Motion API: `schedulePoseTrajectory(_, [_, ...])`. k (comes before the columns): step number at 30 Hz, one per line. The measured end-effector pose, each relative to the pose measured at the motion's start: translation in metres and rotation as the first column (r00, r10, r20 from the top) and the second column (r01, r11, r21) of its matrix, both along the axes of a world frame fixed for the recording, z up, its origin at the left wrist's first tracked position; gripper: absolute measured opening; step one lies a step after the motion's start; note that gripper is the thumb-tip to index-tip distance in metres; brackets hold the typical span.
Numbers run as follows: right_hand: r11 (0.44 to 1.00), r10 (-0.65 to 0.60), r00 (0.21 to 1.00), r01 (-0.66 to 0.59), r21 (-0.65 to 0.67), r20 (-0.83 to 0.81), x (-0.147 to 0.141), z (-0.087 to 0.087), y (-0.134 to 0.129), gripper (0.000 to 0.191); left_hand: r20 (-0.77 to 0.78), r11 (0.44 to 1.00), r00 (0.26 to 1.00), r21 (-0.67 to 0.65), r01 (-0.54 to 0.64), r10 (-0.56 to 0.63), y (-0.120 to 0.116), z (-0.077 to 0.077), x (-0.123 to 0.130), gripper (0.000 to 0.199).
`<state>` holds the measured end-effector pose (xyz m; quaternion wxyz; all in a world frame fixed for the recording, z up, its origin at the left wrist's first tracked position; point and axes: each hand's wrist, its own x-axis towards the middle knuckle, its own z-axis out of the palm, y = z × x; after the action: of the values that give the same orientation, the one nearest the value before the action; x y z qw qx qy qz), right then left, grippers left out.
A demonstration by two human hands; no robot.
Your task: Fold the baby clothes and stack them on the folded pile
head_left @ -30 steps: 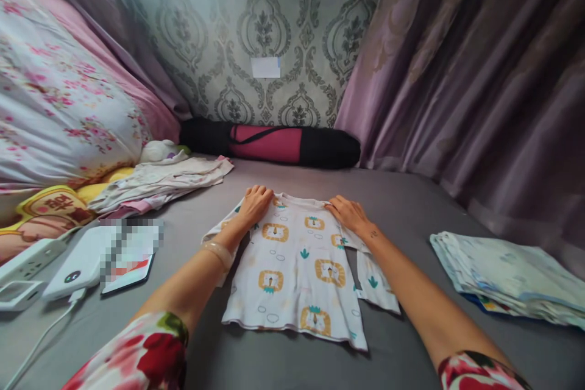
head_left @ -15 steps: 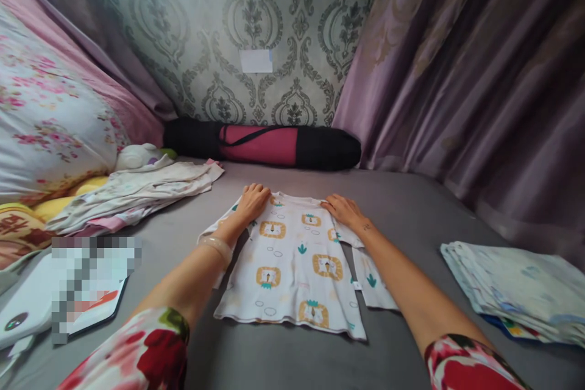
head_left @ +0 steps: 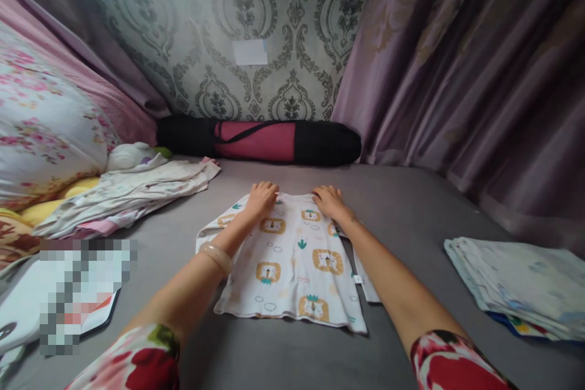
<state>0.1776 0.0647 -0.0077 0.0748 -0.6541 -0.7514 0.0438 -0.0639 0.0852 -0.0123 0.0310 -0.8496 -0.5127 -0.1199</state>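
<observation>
Shirt (head_left: 299, 268) lies flat on the grey sheet (head_left: 402, 213), collar (head_left: 296, 197) away from me, probably to keep both sides even. My left hand (head_left: 263, 198) and right hand (head_left: 328, 200) rest at either side of the collar; whether they pinch cloth, I cannot tell. They sit closer together than half a second ago.

Straight ahead, grey-green wallpaper (head_left: 187, 30) with dark damask medallions, and a small white rectangle (head_left: 250, 52) set on it. To the right, a mauve curtain (head_left: 434, 73) hanging in deep folds, faintly gold-figured; to the left, another mauve drape (head_left: 107, 67). Below, a flat grey covering (head_left: 402, 225). Soft, dim light, palest toward the wallpaper's upper left.
</observation>
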Motion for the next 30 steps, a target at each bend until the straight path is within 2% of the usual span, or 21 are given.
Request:
schedulePoseTrajectory(3, [0.999, -0.041, 0.999, 0.042, -0.009, 0.019, -0.007, -0.005, 0.002, 0.030, 0.025, 0.989, 0.992, -0.079, 0.126, -0.124, -0.008, -0.007, 0.004, 0.026])
schedulePoseTrajectory(5, [0.997, -0.078, 0.997, 0.078, 0.020, 0.008, -0.009, -0.007, 0.002, 0.029, 0.064, 0.984, 0.987, -0.086, 0.154, -0.149, -0.011, -0.017, 0.004, 0.032])
schedulePoseTrajectory(10, [0.976, -0.180, 0.984, 0.179, 0.126, -0.004, -0.017, -0.017, -0.001, 0.031, 0.060, 0.984, 0.998, -0.177, 0.037, -0.027, -0.015, -0.037, 0.002, 0.054])
schedulePoseTrajectory(14, [0.965, -0.229, 0.973, 0.228, 0.132, -0.010, -0.024, -0.024, -0.004, 0.033, 0.013, 0.973, 1.000, -0.231, 0.003, 0.000, -0.016, -0.038, 0.004, 0.060])
schedulePoseTrajectory(17, [0.978, -0.197, 0.976, 0.202, 0.056, -0.095, -0.021, -0.019, -0.002, 0.033, -0.020, 0.964, 1.000, -0.264, -0.003, -0.002, -0.015, -0.035, 0.005, 0.062])
schedulePoseTrajectory(21, [0.991, -0.136, 0.970, 0.133, -0.027, -0.204, 0.009, 0.001, -0.007, 0.040, -0.069, 0.938, 0.998, -0.345, -0.029, 0.005, -0.012, -0.029, 0.006, 0.065])
schedulePoseTrajectory(24, [0.980, -0.198, 0.949, 0.196, -0.032, -0.247, 0.050, 0.016, -0.032, 0.037, -0.088, 0.917, 0.996, -0.395, -0.043, 0.009, -0.013, -0.021, 0.009, 0.064])
schedulePoseTrajectory(25, [0.973, -0.232, 0.930, 0.217, -0.083, -0.285, 0.064, 0.020, -0.043, 0.033, -0.090, 0.917, 0.996, -0.395, -0.049, 0.015, -0.015, -0.018, 0.011, 0.063])
schedulePoseTrajectory(27, [0.936, -0.333, 0.884, 0.266, -0.231, -0.329, 0.091, 0.024, -0.069, 0.035, -0.073, 0.935, 0.996, -0.346, -0.075, 0.053, -0.021, -0.010, 0.020, 0.058])
schedulePoseTrajectory(28, [0.897, -0.406, 0.854, 0.305, -0.319, -0.326, 0.101, 0.025, -0.081, 0.036, -0.054, 0.947, 0.995, -0.308, -0.091, 0.078, -0.025, -0.006, 0.026, 0.054])
schedulePoseTrajectory(30, [0.851, -0.472, 0.820, 0.326, -0.412, -0.325, 0.114, 0.026, -0.104, 0.037, -0.010, 0.963, 0.994, -0.249, -0.106, 0.106, -0.035, 0.001, 0.044, 0.045])
